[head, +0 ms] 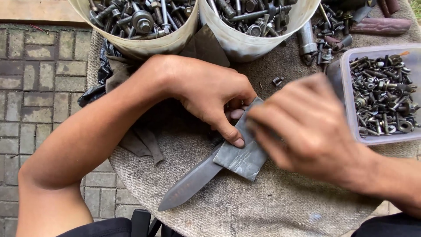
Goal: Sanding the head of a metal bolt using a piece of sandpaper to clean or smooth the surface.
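Left hand (206, 94) pins the grey sanding sheet (243, 151) under its fingertips onto the knife blade (188, 184), right hand (302, 125) blurred, fingers curled over the sheet, blade tip beyond looking dull, unfinished.

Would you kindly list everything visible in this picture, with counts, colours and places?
knife: one, dark grey blade, on the cloth, tip pointing lower left
grey sheet: one, folded over the blade near its handle end
cloth: one, beige, covering the work surface
buckets: two, cream, top edge, full of bolts and nuts
tub: one, clear plastic, right, full of small hardware
loose hardware: several dark pieces, top right on the cloth
black plastic: one piece, at the cloth's left edge
paving: grey bricks, left
left hand: pressing the sheet
right hand: blurred, on the sheet
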